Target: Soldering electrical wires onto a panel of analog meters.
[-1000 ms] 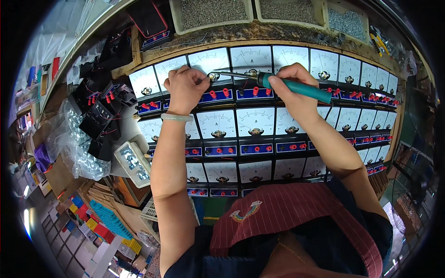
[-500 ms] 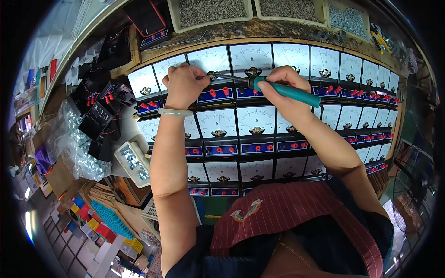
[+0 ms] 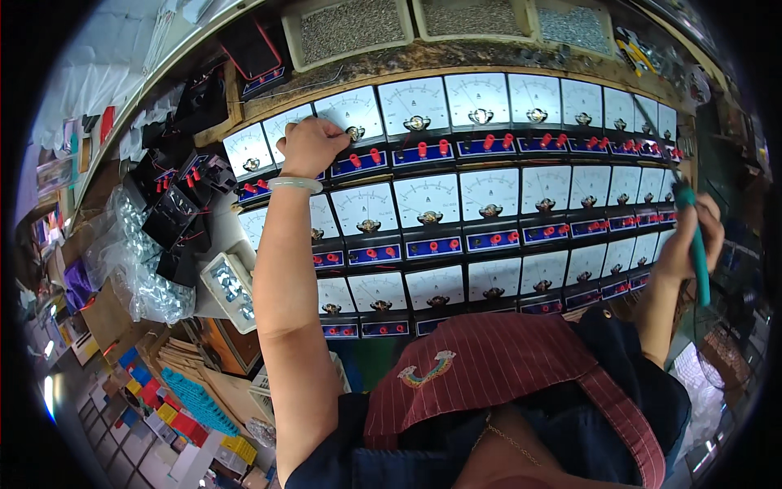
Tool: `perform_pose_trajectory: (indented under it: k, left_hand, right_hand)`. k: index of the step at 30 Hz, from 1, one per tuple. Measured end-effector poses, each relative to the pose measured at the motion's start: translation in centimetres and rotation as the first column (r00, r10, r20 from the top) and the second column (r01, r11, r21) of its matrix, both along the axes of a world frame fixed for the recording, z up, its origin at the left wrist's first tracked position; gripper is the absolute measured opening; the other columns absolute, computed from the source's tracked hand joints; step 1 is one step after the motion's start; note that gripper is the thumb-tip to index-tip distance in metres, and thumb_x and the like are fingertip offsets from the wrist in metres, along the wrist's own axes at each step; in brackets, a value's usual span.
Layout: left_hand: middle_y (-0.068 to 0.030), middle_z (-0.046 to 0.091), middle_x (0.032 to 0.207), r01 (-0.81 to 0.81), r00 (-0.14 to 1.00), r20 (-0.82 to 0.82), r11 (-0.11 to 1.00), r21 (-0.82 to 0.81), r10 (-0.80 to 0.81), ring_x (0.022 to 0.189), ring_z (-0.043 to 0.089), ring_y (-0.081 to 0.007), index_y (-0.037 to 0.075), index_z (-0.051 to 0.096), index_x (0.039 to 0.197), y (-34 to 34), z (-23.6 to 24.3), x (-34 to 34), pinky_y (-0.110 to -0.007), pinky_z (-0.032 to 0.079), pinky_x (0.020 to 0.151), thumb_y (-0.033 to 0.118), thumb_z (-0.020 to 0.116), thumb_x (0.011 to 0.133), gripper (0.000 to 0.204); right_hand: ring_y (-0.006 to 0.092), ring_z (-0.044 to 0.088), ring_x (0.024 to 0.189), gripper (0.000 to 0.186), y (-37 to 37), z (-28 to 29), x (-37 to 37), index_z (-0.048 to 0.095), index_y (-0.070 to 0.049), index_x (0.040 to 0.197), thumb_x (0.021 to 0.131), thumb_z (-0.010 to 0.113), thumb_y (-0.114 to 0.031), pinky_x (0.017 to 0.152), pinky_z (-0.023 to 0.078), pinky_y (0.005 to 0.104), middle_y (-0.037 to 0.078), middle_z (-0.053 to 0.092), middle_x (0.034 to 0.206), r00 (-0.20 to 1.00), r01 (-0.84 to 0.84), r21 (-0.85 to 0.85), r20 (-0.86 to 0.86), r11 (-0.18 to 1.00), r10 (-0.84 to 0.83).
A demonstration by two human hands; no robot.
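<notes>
The left hand (image 3: 309, 145) is stretched up to the top row of analog panel meters (image 3: 415, 104), its fingers drawn together on the small metal knob (image 3: 355, 132) at the foot of one white meter face; a pale jade bangle (image 3: 295, 184) is worn on that wrist. The right hand (image 3: 684, 240) is held well apart at the right edge of the table, its fingers clamped round a teal-handled screwdriver (image 3: 695, 244) — the shaft is pointed up and to the left, over the meters of the middle rows. The meters are laid in close rows, each with a blue strip carrying red terminals (image 3: 430, 150). Trays of small metal parts (image 3: 352, 28) are set behind the top row, and black meter housings (image 3: 175, 196) and clear plastic bags (image 3: 147, 273) are heaped to the left.
</notes>
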State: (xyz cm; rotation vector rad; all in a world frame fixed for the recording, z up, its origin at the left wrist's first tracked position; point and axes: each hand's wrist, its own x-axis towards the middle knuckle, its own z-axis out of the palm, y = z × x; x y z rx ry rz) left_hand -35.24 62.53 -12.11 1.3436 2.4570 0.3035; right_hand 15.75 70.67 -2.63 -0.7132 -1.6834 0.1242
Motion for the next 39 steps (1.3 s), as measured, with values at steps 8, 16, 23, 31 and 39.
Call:
perform_pose_trajectory:
  k: [8,16,23,31,39]
  left_hand:
    - [-0.0011,0.070,0.078,0.018,0.982,0.179,0.964,0.266,-0.068,0.075,0.066,-0.0211,0.015,0.071,0.083,-0.9,-1.0,1.7,-0.040,0.043,0.072,0.041,0.069,0.077,0.027]
    - [-0.0090,0.069,0.088,0.161,0.945,-0.290,0.987,0.001,-0.153,0.098,0.057,-0.0328,0.015,0.074,0.083,2.8,1.5,14.0,-0.051,0.036,0.086,0.040,0.067,0.075,0.027]
    - [-0.0049,0.069,0.081,0.148,0.978,-0.163,0.984,0.098,-0.131,0.091,0.060,-0.0286,0.015,0.073,0.082,3.7,0.3,12.7,-0.049,0.039,0.084,0.029,0.066,0.074,0.017]
    - [-0.0060,0.068,0.073,0.141,0.960,0.159,0.888,0.437,-0.230,0.066,0.066,-0.0230,0.008,0.067,0.077,4.5,-2.1,11.9,-0.034,0.049,0.062,0.020,0.065,0.079,0.012]
    - [-0.0021,0.062,0.071,0.249,0.968,-0.172,0.812,0.528,-0.185,0.071,0.059,-0.0242,0.011,0.062,0.077,4.6,-1.2,10.7,-0.041,0.044,0.066,0.022,0.071,0.077,0.015]
  right_hand:
    - [0.0169,0.060,0.081,0.011,-6.1,1.9,18.4,0.055,0.004,0.095,0.086,0.062,0.005,0.070,0.052,0.0263,0.016,0.063,0.095,0.929,0.370,0.075,0.002,0.926,-0.371]
    - [0.0173,0.062,0.083,0.010,-5.9,0.6,23.8,0.058,0.004,0.093,0.087,0.064,0.000,0.077,0.054,0.0291,0.014,0.064,0.095,0.911,0.394,-0.058,-0.108,0.917,-0.399]
    - [0.0150,0.062,0.083,0.017,-5.4,1.1,29.0,0.063,0.003,0.092,0.086,0.069,-0.011,0.077,0.051,0.0265,0.012,0.066,0.092,0.769,0.629,-0.100,-0.072,0.771,-0.636]
    - [0.0127,0.057,0.076,0.009,0.4,0.9,17.3,0.057,0.004,0.091,0.084,0.062,0.004,0.068,0.048,0.0245,0.015,0.062,0.099,0.988,0.152,-0.086,-0.019,0.985,-0.154]
    - [0.0157,0.057,0.085,0.017,5.4,0.9,2.2,0.054,0.000,0.090,0.079,0.066,0.005,0.077,0.046,0.0272,0.014,0.060,0.100,0.956,-0.291,-0.175,-0.022,0.941,0.292]
